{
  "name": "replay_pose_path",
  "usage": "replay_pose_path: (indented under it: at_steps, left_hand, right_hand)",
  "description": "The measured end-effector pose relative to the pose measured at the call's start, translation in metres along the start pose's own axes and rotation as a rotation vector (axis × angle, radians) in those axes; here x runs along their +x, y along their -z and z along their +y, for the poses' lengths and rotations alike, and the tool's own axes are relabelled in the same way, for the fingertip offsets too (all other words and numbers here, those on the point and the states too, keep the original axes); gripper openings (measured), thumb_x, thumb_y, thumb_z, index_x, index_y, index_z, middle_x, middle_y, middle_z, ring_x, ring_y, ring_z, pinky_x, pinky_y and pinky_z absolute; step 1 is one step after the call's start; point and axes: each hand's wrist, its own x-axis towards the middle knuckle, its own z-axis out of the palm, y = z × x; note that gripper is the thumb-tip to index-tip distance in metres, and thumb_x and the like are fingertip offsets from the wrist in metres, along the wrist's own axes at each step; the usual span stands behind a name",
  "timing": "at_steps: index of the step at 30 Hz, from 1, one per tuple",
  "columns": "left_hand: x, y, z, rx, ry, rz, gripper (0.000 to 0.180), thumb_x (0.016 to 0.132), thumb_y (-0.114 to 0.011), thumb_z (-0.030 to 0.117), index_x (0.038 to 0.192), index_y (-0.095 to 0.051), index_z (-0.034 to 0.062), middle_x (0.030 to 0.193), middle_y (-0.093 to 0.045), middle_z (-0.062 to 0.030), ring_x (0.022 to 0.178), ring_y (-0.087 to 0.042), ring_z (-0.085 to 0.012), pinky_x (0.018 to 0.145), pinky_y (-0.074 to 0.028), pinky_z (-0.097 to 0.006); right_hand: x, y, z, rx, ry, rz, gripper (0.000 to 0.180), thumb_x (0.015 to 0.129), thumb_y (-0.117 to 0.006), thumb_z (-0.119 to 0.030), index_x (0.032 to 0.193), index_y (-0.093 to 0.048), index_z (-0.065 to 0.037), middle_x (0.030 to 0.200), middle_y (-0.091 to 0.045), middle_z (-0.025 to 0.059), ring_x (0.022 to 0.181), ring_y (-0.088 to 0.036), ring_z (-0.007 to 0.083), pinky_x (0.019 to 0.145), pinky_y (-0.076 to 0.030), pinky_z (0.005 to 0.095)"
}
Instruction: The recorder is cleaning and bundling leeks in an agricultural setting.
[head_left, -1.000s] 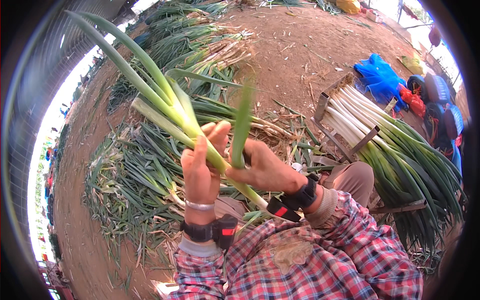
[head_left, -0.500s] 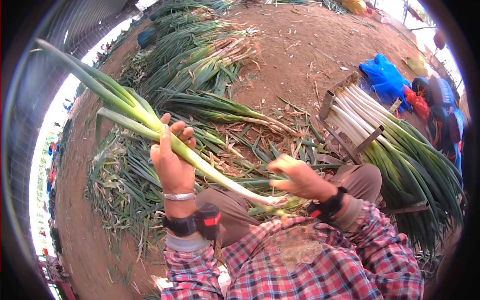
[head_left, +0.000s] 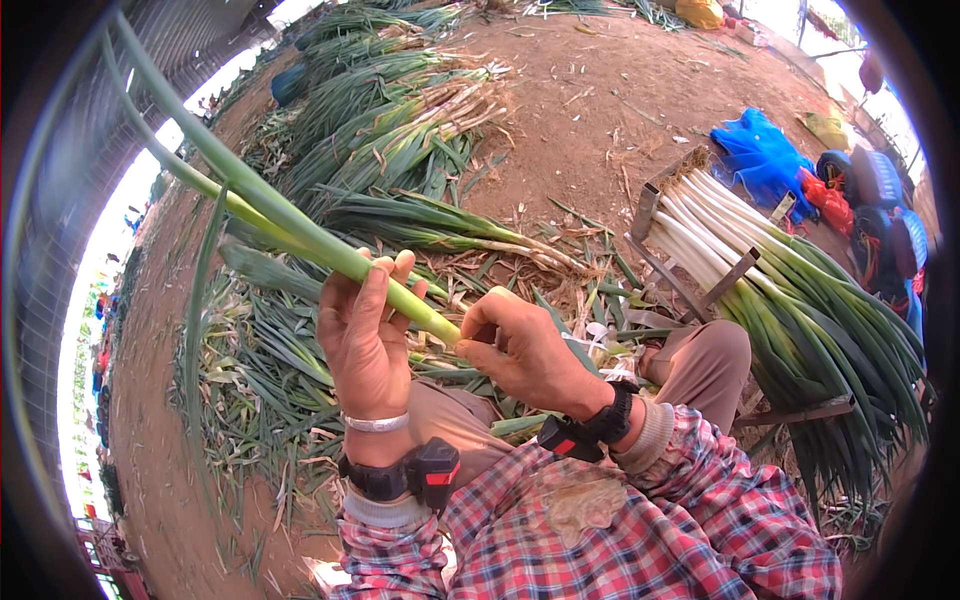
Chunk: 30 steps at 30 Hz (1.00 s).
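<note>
A long green onion (head_left: 310,238) slants from the upper left down toward my lap, its leaves fanning out at the far end. My left hand (head_left: 368,335) is closed around its pale green stem, with the thumb and fingertips on top. My right hand (head_left: 525,345) pinches at the stem's lower part, thumb against curled fingers; the white root end is hidden behind that hand. Below the left hand, loose peeled leaves (head_left: 265,350) lie in a heap on the ground.
To the right, a metal rack (head_left: 690,290) holds a row of cleaned green onions (head_left: 790,290). Uncleaned bundles (head_left: 390,110) lie in a pile ahead, with another small bunch (head_left: 470,225) nearer. A blue plastic bag (head_left: 762,150) and red netting (head_left: 828,200) rest beyond the rack.
My right hand has moved left onto the stem, near the left hand. The onion has shifted, with its leaves now pointing more steeply up, and one leaf hangs down at left.
</note>
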Motion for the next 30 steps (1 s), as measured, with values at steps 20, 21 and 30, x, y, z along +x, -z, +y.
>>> replay_pose_path:
  at_steps: [20,21,30]
  left_hand:
    - [0.022,0.014,-0.007,0.164,-0.107,0.197,0.027,0.087,-0.064,0.004,0.111,-0.051,0.0034,0.098,-0.060,-0.0044,0.093,-0.067,-0.0225,0.070,-0.060,-0.031]
    - [0.021,0.014,-0.007,0.165,-0.106,0.202,0.027,0.087,-0.064,0.004,0.111,-0.051,0.0034,0.098,-0.060,-0.0044,0.093,-0.067,-0.0225,0.070,-0.060,-0.031]
    - [0.021,0.016,-0.016,0.179,-0.050,0.237,0.029,0.087,-0.066,0.006,0.110,-0.049,0.0026,0.098,-0.059,-0.0047,0.092,-0.068,-0.0225,0.067,-0.059,-0.030]
  right_hand:
    - [-0.014,-0.020,0.010,-0.454,0.459,0.101,0.015,0.078,-0.064,-0.010,0.086,-0.053,-0.005,0.081,-0.050,0.0107,0.076,-0.053,0.0321,0.064,-0.044,0.0406]
    - [-0.006,-0.020,0.007,-0.330,0.379,0.162,0.015,0.078,-0.064,-0.010,0.086,-0.053,-0.006,0.080,-0.050,0.0104,0.075,-0.053,0.0314,0.064,-0.043,0.0407]
    - [-0.006,-0.021,0.013,-0.548,0.497,0.007,0.014,0.075,-0.065,-0.008,0.085,-0.055,-0.007,0.081,-0.051,0.0058,0.077,-0.052,0.0260,0.068,-0.041,0.0375]
